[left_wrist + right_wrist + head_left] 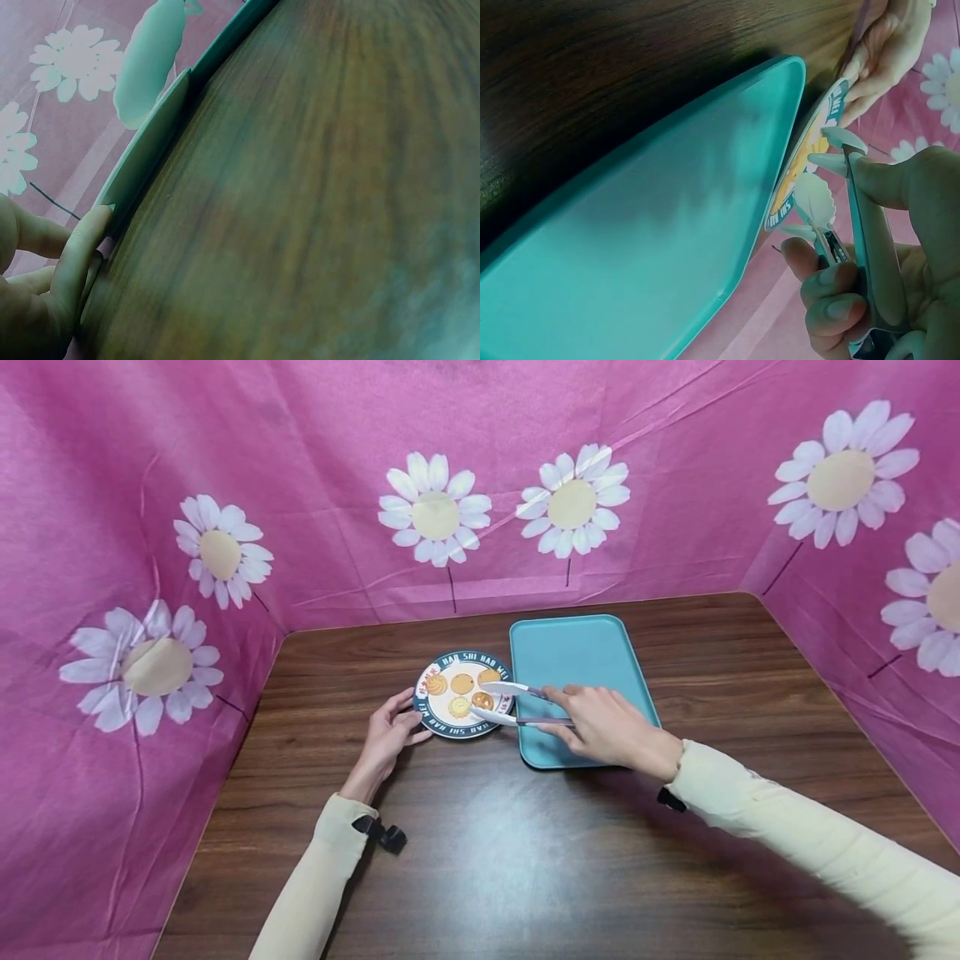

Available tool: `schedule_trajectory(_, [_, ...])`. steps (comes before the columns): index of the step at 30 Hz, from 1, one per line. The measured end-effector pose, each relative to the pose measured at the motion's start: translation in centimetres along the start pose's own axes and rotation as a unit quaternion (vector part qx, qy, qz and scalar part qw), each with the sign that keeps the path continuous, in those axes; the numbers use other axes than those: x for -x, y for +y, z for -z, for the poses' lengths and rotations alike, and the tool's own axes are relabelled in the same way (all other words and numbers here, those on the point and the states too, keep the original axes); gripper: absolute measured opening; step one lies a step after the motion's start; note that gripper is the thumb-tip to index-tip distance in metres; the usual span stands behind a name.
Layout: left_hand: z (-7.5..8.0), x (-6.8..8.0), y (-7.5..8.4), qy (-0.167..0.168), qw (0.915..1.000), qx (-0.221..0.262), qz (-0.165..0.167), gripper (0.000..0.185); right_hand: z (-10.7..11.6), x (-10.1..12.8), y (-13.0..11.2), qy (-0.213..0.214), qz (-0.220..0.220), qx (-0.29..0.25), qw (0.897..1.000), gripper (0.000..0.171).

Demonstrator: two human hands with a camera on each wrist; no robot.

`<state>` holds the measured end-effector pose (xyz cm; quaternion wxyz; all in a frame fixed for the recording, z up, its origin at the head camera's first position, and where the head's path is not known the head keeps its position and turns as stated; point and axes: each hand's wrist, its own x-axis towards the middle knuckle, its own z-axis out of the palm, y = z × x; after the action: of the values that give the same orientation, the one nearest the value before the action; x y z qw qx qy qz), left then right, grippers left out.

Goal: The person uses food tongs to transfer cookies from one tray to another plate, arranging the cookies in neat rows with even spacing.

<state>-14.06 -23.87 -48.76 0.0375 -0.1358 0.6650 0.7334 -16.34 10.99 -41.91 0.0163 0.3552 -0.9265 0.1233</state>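
A round plate (457, 730) with a dark lettered rim lies left of centre in the head view, with several cookies (462, 683) on it. My left hand (386, 735) holds the plate's left rim between thumb and fingers. In my right hand (603, 727) is a pair of tongs (542, 722), gripped by its two arms. The tongs' pale tips stand apart over the plate's right part, on either side of a pretzel-shaped cookie (482, 701). Whether they touch it I cannot tell. In the right wrist view, the tongs (877, 255) show metal arms and scalloped white tips.
A turquoise tray (573, 652) lies just right of the plate, under the right hand and tongs. The brown wooden table (495, 860) is bordered by pink cloth (330, 527) with white daisies at the back and sides.
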Motion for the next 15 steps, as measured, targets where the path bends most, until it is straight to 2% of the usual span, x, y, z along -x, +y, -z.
schedule_trajectory(6, [-0.1, 0.1, 0.0, 0.0, 1.0, 0.0, 0.002, 0.059, -0.2, 0.5, 0.7, 0.014, -0.008, -0.011, 1.0, 0.062])
schedule_trajectory(15, [0.0, -0.1, -0.1, 0.0, 1.0, -0.001, 0.003, 0.06, -0.6, 1.8, 3.4, 0.093, -0.034, -0.025, 0.995, 0.062])
